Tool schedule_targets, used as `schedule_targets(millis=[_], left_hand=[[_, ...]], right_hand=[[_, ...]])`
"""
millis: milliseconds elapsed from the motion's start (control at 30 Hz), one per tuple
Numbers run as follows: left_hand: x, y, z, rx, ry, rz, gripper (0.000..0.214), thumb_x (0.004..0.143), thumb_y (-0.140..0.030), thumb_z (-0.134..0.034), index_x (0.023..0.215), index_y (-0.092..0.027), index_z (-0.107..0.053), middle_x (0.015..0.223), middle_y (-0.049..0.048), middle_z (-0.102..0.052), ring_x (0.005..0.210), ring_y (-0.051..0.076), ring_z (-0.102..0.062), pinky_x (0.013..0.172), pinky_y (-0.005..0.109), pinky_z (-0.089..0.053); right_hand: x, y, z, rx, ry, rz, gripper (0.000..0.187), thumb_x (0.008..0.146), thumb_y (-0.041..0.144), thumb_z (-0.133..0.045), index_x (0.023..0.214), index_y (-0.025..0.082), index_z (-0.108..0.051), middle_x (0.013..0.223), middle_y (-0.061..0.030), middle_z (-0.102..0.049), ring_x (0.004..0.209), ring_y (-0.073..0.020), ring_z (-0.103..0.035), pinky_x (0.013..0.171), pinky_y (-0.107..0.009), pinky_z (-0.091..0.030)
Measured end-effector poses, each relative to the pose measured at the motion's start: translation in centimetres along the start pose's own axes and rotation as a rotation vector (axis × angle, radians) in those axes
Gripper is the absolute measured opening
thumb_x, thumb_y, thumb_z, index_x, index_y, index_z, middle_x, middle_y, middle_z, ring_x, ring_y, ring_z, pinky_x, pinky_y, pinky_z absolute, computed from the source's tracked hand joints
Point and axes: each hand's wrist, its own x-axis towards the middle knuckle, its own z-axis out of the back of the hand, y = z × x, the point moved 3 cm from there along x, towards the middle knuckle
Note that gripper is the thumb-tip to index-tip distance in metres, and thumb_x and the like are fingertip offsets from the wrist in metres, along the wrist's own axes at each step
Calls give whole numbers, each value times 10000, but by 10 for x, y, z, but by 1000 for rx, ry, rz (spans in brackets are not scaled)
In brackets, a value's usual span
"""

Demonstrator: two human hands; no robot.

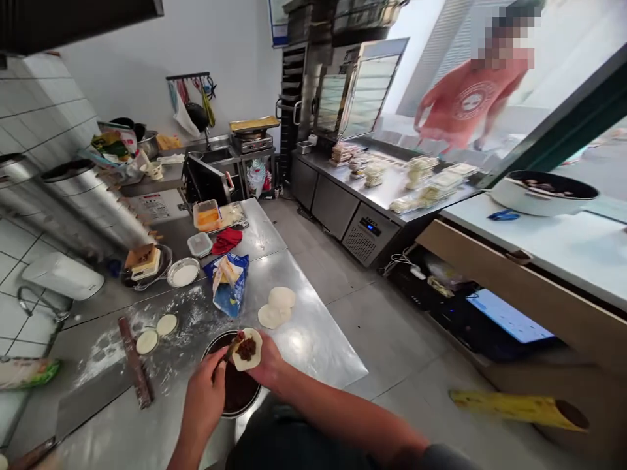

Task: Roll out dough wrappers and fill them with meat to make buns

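1. Wrapper [245, 365] is resting in the R hand [270, 360], over the R side of the bowl [245, 412]. Hand is cupping it, approx. half curled; fingers underneath are mostly hiding, so exact grip: can't tell. Risk: palm tilting too far, filling [246, 348] sliding off.
2. L hand [203, 385] is gripping a slim dark tool [229, 351], fingers curled, tip reaching the wrapper's L edge. Risk: tip poking thru dough if pushing too hard.
3. Filling is sitting mid-wrapper, pale dough showing round it. Risk: smears spreading outward, prob. making the edge slippery.
4. Bowl is standing below both hands, near the dark clothing [289, 444]. Risk: a forearm or the clothing knocking it.
5. Spare rounds [277, 307] are overlapping on the metal table [313, 365], beyond the R hand. Risk: dough sticking together, esp. if flour's lacking between.
6. Rolling pin [134, 362] is lying loose beside two small rounds [147, 341]. Risk: a stray nudge rolling it onto them.
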Motion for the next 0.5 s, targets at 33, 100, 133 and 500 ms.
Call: schedule_targets(millis=[33, 100, 133, 500], left_hand=[[-4, -5, -6, 70, -50, -73, 419, 1020, -301, -404, 1301, -255, -712, 1197, 83, -738, 1083, 236, -709, 925, 375, -602], [-15, -7, -21, 193, -98, -190, 454, 1015, -195, -387, 1352, -262, -683, 1267, 103, -696, 1150, 233, -683, 960, 385, -592], [-22, -6, -27, 253, -115, -237, 482, 1004, -144, -383, 1371, -266, -670, 1269, 107, -688, 1154, 228, -680, 957, 377, -594], [-31, -2, -25, 324, -75, -325, 572, 945, -26, -403, 1433, -246, -604, 1314, 99, -666, 1227, 213, -642, 1037, 346, -553]], right_hand=[[1, 2, -2, 23, 9, 13, 320, 877, 475, -549, 980, 202, -678, 936, -80, -712, 913, -229, -687, 867, -386, -567], [0, 6, -6, 63, 25, 52, 373, 874, 509, -556, 1036, 196, -677, 944, -83, -713, 909, -238, -685, 843, -390, -570], [-1, 8, -7, 72, 34, 68, 390, 870, 514, -560, 1057, 194, -679, 952, -86, -716, 911, -242, -685, 832, -393, -571], [-14, 19, -11, 79, -7, 41, 305, 930, 480, -566, 1040, 217, -676, 980, -101, -737, 913, -246, -686, 787, -394, -563]])
